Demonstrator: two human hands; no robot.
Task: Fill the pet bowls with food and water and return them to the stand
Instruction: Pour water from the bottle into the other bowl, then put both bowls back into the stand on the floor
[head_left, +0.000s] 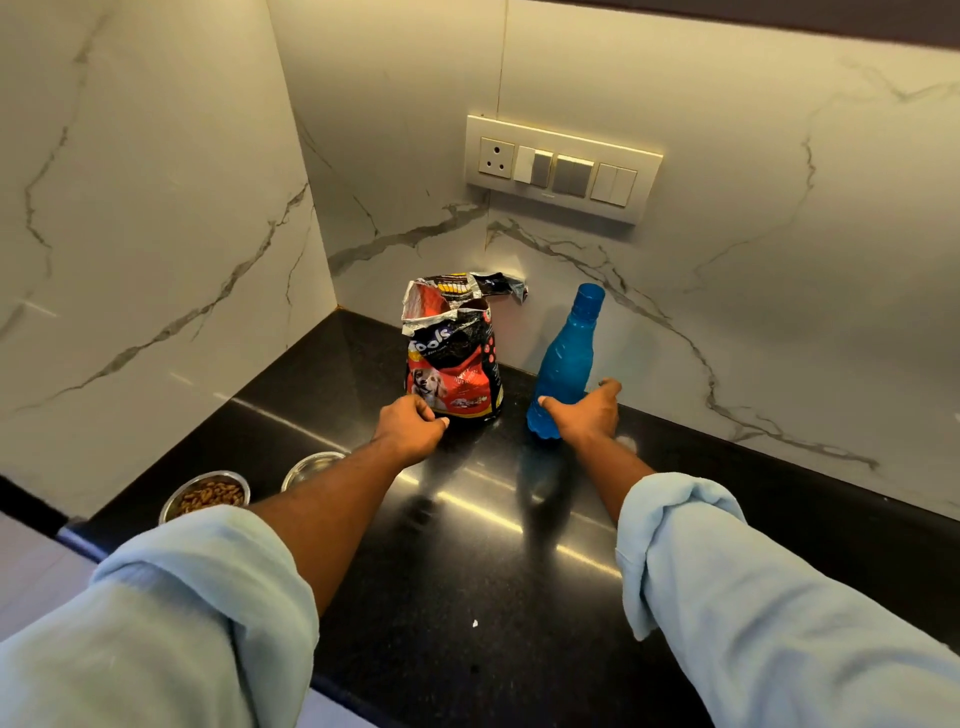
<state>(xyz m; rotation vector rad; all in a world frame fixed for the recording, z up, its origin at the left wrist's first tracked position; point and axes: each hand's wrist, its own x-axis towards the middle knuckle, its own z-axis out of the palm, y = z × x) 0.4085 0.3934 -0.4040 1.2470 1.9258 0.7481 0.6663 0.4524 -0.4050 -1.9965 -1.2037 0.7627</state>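
Observation:
A red and black pet food bag (454, 358) with a torn-open top stands upright near the back corner of the black counter (467, 571). My left hand (410, 426) is curled at the bag's lower left corner and pinches it there. To the right, my right hand (584, 413) grips the lower part of an upright, capped blue water bottle (569, 353). At the counter's left edge sit two steel bowls. One bowl (205, 496) holds brown kibble. The other bowl (311, 462) is partly hidden by my left forearm, so its contents cannot be seen.
White marble walls close the counter at the back and on the left, meeting in a corner behind the bag. A switch and socket panel (563, 166) is mounted on the back wall above the bottle. The counter's front edge runs along the lower left.

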